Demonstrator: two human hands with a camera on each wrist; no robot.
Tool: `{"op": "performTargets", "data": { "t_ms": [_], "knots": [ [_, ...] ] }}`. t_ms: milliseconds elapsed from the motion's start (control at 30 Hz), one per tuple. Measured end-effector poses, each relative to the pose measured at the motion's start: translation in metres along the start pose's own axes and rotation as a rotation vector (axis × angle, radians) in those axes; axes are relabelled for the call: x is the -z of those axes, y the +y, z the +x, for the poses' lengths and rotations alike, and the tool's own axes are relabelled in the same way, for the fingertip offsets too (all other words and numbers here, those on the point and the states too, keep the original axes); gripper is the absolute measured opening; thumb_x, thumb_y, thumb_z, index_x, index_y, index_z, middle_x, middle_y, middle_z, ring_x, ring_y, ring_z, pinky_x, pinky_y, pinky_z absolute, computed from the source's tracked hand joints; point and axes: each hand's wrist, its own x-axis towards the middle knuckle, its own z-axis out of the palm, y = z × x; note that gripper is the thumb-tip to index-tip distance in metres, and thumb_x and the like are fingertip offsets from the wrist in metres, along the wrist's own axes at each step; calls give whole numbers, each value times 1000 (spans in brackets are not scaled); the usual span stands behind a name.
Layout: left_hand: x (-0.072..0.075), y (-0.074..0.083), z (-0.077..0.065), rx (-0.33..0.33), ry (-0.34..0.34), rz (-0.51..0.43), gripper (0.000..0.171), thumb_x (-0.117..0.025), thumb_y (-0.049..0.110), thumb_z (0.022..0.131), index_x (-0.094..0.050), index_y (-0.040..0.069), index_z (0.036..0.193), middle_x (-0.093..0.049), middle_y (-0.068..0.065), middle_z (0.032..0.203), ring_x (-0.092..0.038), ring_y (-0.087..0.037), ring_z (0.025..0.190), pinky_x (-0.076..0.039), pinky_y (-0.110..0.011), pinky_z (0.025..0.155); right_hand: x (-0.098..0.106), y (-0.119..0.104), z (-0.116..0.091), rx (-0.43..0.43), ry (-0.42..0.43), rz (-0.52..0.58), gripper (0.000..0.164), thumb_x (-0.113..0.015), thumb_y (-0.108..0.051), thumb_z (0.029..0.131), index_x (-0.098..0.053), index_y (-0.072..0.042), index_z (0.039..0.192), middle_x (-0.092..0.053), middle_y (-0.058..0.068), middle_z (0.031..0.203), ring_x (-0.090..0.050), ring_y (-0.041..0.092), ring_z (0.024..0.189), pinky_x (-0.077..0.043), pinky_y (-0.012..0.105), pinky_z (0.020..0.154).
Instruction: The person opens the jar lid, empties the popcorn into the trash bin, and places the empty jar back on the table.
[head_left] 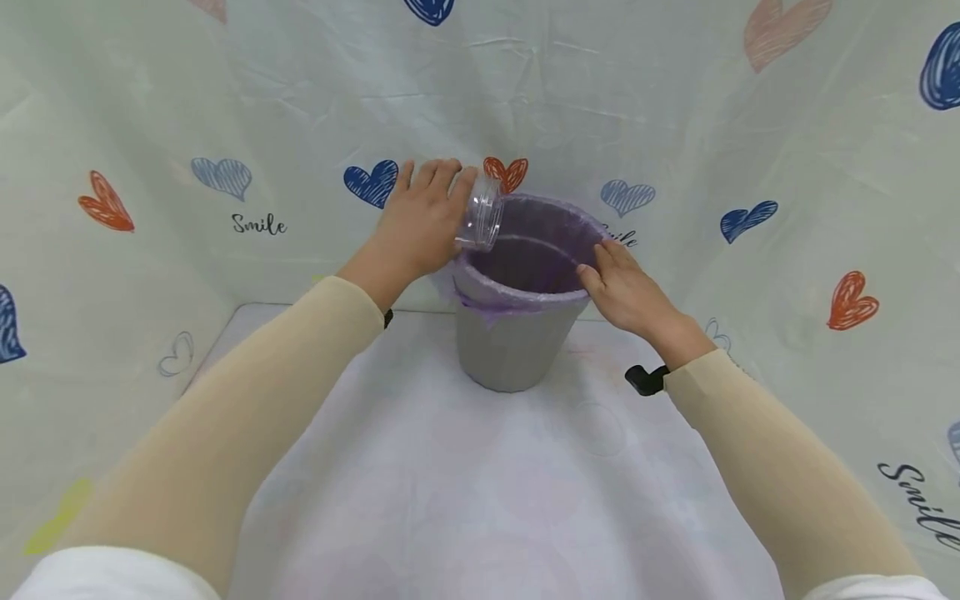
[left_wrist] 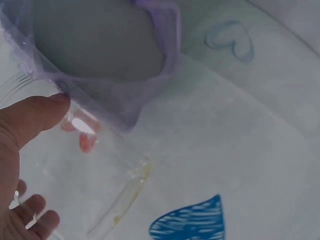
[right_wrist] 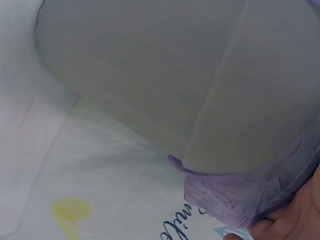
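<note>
My left hand (head_left: 423,221) grips a clear jar (head_left: 482,215), tipped on its side with its threaded mouth over the left rim of a grey trash can (head_left: 506,350). In the left wrist view, the thumb (left_wrist: 42,112) presses the jar's wall, and a yellowish smear shows near the jar's base (left_wrist: 132,187). A purple bag (head_left: 551,208) lines the can and folds over its rim. My right hand (head_left: 633,292) holds the can's right rim through the bag, thumb at the inner edge. The can's bottom inside is hidden.
The can stands toward the back of a table covered in pale cloth (head_left: 450,483). Behind and on both sides hangs a white curtain (head_left: 300,108) printed with hearts and "Smile", close to the can. A black strap piece (head_left: 647,380) juts from the right wrist.
</note>
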Motion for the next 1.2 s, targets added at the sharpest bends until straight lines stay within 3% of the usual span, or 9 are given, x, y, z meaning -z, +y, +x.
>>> {"op": "performTargets", "data": {
  "t_ms": [100,267,400,533,800,1200],
  "knots": [
    [-6,-4,-9,91,73,-139,104,-85,36,89,-21,2,163,-31,-25,165,-30,-44,154,-19,-61,130,-2,1,-1,4,18,20,80,-22,-51,113,-10,8,165,-2,26,175,2,42,163,-3,56,133],
    [-17,-8,-26,239,209,-371,105,-89,37,85,-25,-2,159,-34,-28,160,-36,-44,149,-32,-54,126,-6,3,-2,2,72,48,81,-21,-53,113,-11,7,165,-3,25,175,-1,43,163,-4,56,132],
    [-27,-8,-43,374,235,-534,106,-88,39,86,-21,2,161,-28,-24,163,-34,-42,149,-38,-57,121,-10,4,-3,-6,119,72,82,-23,-55,112,-14,6,166,-6,24,176,-4,42,164,-7,58,132],
    [-45,-9,-65,463,257,-648,108,-87,38,87,-18,4,163,-26,-22,163,-34,-40,147,-41,-59,119,-14,4,-3,-6,164,84,83,-24,-57,112,-16,6,165,-10,23,175,-6,41,164,-9,58,132],
    [-97,-5,-118,552,245,-824,110,-88,30,87,-14,4,164,-25,-25,161,-39,-45,143,-39,-67,117,-17,6,-7,-2,192,115,87,-22,-61,111,-13,5,166,-9,23,176,-6,41,164,-8,58,132],
    [-187,11,-180,666,18,-916,108,-87,33,88,-14,2,162,-20,-28,159,-39,-49,140,-41,-66,116,-20,8,-8,2,199,123,89,-22,-64,110,-13,6,166,-8,23,176,-8,43,163,-10,59,131]
  ]
}}
